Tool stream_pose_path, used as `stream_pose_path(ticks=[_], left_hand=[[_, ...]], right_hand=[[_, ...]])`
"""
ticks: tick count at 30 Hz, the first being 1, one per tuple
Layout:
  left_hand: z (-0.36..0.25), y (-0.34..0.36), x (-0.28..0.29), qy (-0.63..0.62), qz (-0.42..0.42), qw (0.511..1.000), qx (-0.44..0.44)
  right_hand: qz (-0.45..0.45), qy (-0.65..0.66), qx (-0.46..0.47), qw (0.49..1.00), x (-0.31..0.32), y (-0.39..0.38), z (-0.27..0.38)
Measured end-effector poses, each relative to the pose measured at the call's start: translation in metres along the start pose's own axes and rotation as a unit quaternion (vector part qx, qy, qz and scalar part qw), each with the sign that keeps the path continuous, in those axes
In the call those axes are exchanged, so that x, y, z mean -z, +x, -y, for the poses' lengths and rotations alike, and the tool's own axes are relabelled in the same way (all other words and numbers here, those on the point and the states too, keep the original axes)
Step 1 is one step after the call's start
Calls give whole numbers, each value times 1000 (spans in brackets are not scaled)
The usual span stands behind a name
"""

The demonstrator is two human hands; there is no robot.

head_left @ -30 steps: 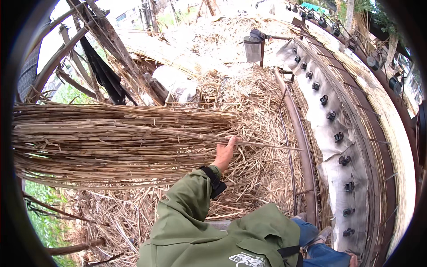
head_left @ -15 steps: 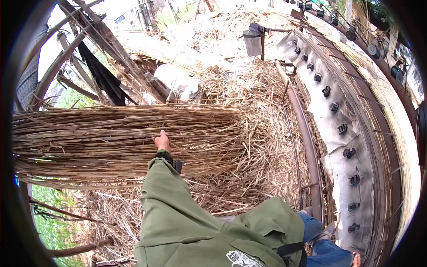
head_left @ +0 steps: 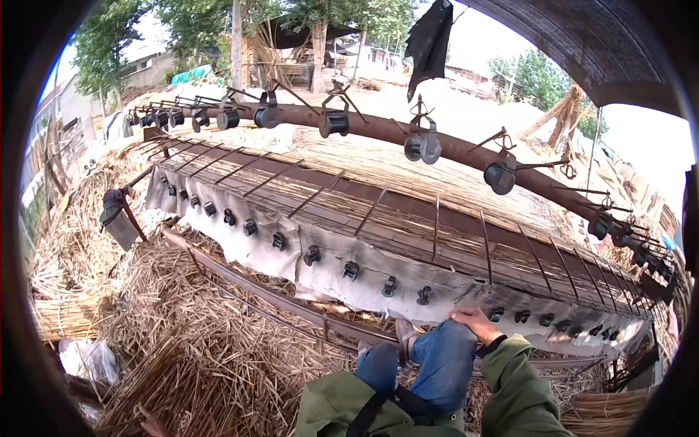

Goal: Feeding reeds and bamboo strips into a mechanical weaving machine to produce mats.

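Note:
My right hand (head_left: pixel 473 322) rests on the knee of my blue jeans (head_left: pixel 445 357), its fingers laid over the cloth and holding nothing. It wears a dark wristband below a green sleeve. At the lower left edge, part of my left hand (head_left: pixel 153 424) shows beside a bundle of dry reeds (head_left: pixel 175 397); too little of its fingers shows to tell their grip. In front of my knees runs a long weaving frame (head_left: pixel 378 247), with reeds lying along it and thin metal rods across. A whitish cloth (head_left: pixel 328 280) hangs down its near side, with several small dark spools.
A rusty pipe (head_left: pixel 386 127) carrying several spools arches above the frame. A lower curved metal rail (head_left: pixel 247 277) runs before my legs. Loose straw (head_left: pixel 167 313) covers the ground at left. A black sheet (head_left: pixel 429 44) hangs overhead; a white plastic bag (head_left: pixel 87 360) lies at lower left.
My view has swung right from the reed bundle to the long frame. My right hand has come into view on my knee; my left hand, earlier at the reeds, is now at the edge.

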State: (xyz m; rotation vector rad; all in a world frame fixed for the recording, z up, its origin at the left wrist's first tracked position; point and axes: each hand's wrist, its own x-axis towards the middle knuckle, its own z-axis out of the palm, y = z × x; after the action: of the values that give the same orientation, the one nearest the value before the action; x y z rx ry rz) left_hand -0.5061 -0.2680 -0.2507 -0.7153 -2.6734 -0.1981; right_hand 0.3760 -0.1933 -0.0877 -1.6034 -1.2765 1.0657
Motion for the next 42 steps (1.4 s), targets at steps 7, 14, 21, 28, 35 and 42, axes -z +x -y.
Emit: stream_pose_path(ticks=[7,14,21,28,35,42], left_hand=[[-234,-63,47,-542,65,791,-275],[-373,-160,227,-463,113,718,-508],[-448,-279,289,-438,73,600,-666],[-468,-323,280,-447,-64,480,-752],[-460,-261,250,-387,-126,561,-721],[-447,-240,243,-344,-67,747,-565]], right_hand=[[-3,-27,-18,999,-2,-1,-1],[-118,-394,264,872,-43,-31,33],[-122,-428,431,785,-59,-85,127],[-91,-612,250,745,-32,-89,113],[-76,-533,121,834,-5,-103,42],[-62,-482,159,859,-21,-85,18]])
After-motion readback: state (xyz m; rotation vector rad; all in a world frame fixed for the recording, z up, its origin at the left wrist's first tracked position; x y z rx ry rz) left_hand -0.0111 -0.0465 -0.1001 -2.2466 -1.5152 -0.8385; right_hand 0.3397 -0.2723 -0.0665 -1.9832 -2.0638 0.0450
